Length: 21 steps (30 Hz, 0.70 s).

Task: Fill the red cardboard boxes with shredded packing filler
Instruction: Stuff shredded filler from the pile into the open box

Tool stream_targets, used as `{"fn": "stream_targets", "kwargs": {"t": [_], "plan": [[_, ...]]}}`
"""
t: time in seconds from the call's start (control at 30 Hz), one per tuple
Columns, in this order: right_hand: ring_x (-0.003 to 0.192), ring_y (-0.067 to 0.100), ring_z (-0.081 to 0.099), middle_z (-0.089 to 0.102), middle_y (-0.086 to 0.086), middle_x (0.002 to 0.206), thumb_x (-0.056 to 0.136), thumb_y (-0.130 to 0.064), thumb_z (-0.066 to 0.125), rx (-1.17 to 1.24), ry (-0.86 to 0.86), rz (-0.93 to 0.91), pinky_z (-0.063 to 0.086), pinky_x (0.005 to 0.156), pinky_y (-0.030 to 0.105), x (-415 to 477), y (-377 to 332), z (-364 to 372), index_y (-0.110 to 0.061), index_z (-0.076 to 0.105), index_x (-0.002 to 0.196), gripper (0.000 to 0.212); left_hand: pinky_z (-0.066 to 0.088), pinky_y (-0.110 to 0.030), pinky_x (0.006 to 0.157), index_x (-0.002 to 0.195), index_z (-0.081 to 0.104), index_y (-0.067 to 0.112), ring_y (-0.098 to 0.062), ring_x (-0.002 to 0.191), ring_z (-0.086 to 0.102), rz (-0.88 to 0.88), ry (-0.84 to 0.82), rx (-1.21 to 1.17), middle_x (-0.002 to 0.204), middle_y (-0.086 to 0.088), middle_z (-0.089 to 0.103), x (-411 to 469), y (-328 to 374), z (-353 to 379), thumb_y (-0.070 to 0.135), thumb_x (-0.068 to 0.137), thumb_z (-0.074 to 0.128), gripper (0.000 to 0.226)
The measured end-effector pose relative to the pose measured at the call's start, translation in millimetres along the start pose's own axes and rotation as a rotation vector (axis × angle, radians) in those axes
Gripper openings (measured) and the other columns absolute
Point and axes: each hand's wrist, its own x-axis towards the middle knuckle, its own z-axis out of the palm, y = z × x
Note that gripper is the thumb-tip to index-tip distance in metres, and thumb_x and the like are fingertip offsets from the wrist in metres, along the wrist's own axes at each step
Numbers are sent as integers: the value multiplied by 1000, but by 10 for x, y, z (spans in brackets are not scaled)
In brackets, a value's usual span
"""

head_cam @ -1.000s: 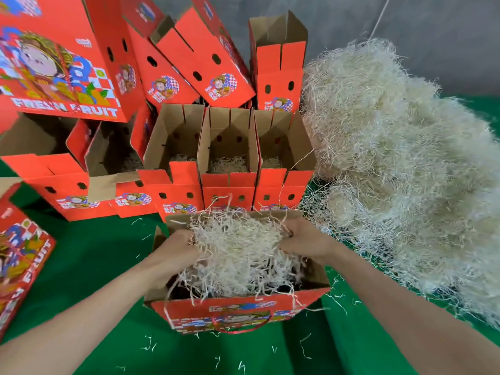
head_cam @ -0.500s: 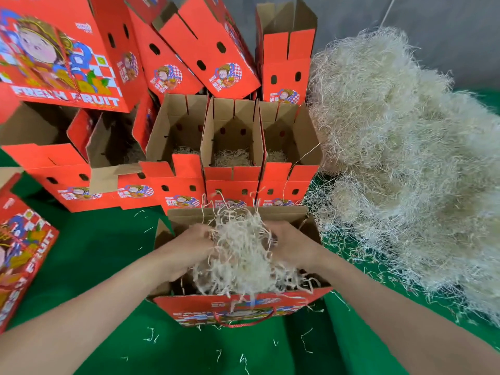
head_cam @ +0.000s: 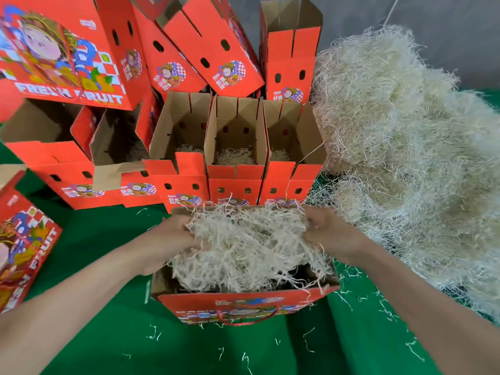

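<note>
In the nearest red box (head_cam: pixel 243 307), the filler wad (head_cam: pixel 249 247), bunched tight half a second ago, is now pulled wide across the mouth, so this box looks nearly filled. The left hand (head_cam: pixel 167 239) grips it at its 9 o'clock and the right hand (head_cam: pixel 330 234) at 3 o'clock, fingers curled into strands. At 12 o'clock, the open boxes (head_cam: pixel 235 180) hold thin layers.

Both forearms outstretched, left hand (head_cam: pixel 173 239) and right hand (head_cam: pixel 328 234) apart, fingers seemingly curled into the filler clump (head_cam: pixel 249 244)
</note>
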Motion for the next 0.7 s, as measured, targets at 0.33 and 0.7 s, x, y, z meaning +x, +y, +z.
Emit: {"fn": "stream_targets", "kwargs": {"t": [0.33,0.7], "plan": [[98,17,64,66,4,107,80,18,48,293,-204,62,53,84,29,121,-128,462,-16,55,118,51,38,-11,92,117,41,40,5,108,52,119,-365,-83,102,28,61,11,70,98,17,71,77,63],[104,17,56,47,6,131,86,3,52,262,-99,154,45,95,28,3,6,45,-14,38,134,53,36,-31,92,133,38,19,-17,116,44,88,53,11,132,0,42,130,-77,-40,15,80,68,61]]}}
